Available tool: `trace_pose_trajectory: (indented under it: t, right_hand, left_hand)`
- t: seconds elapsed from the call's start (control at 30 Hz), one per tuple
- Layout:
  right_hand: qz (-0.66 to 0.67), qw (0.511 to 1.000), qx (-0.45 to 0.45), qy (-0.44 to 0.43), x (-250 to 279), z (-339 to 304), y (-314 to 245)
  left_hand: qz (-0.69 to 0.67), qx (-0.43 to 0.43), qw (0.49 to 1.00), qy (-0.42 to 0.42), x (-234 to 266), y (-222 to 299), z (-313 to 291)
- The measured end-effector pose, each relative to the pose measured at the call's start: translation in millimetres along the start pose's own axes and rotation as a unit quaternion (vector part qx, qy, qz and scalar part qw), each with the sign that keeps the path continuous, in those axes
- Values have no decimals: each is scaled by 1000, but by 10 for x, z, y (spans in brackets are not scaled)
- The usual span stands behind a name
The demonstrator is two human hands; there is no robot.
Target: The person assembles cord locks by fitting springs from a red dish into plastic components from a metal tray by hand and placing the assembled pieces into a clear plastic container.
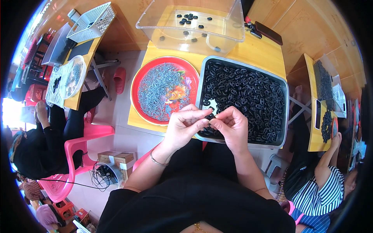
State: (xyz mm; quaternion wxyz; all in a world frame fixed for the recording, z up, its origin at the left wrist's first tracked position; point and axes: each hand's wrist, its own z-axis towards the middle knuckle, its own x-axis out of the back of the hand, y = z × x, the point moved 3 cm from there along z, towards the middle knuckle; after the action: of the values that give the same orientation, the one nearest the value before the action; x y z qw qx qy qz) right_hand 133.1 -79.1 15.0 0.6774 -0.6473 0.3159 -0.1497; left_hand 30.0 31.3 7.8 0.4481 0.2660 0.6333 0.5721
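My left hand (185, 126) pinches a small black oval piece (210, 116) between thumb and fingertips. Right beside it, the thumb and forefinger of my right hand (233, 128) are pressed together at the piece's edge; whatever they grip is too small to make out. Both hands meet over the near left corner of a metal tray (286, 112), which is heaped with black oval pieces (248, 97) with two holes each. Left of it lies a round red tray (136, 83) with a floral pattern, holding many thin grey screws (159, 87).
Behind the trays stands a clear plastic bin (237, 33) with several black pieces inside. A dark case (269, 33) and keys lie by the wall. Co-workers sit at side tables, left and right. A pink chair (74, 151) and a cardboard box (116, 158) occupy the left floor.
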Motion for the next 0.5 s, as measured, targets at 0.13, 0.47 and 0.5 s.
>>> trace_pose_trajectory:
  t: [0.13, 0.47, 0.5]
  right_hand:
    - [8, 1000, -14, 2, 11, -16, 36]
    - [-21, 1000, 14, -10, -11, -4, -1]
    - [-25, 1000, 11, -12, -9, -5, -2]
  left_hand:
    - [1, 8, 1000, -23, 11, -10, 12]
    - [-138, 71, 988, 7, -10, -77, -1]
    - [-143, 67, 987, 8, -3, -96, -10]
